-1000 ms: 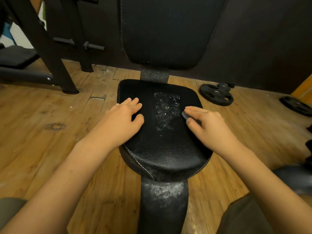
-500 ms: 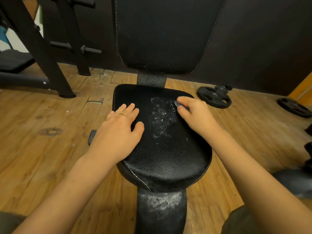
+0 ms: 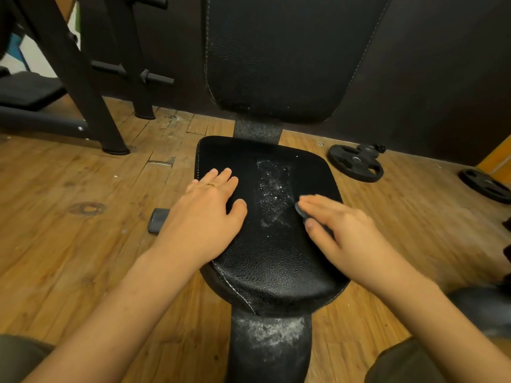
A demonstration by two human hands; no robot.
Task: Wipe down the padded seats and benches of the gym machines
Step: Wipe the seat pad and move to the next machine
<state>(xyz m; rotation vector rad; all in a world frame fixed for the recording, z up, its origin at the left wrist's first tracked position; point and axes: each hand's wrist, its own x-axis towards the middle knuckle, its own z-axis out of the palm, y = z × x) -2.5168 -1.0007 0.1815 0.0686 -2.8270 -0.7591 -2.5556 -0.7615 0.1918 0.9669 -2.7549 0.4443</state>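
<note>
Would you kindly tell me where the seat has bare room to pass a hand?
Crowded: the middle, where the left hand and the right hand, pinching a small dark pad, flank the white patch. Free: the near end of the seat between the wrists, and the far strip before the backrest.

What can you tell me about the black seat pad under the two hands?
The seat pad is black, grained, leather-like and rounded, with pale stitching near its front edge. It sits roughly level on a dusty black post. A whitish speckled patch marks its middle. The left hand rests flat on its left side. The right hand, blurred, holds a small dark grey object against its right side, beside the patch. An upright backrest stands behind it.
</note>
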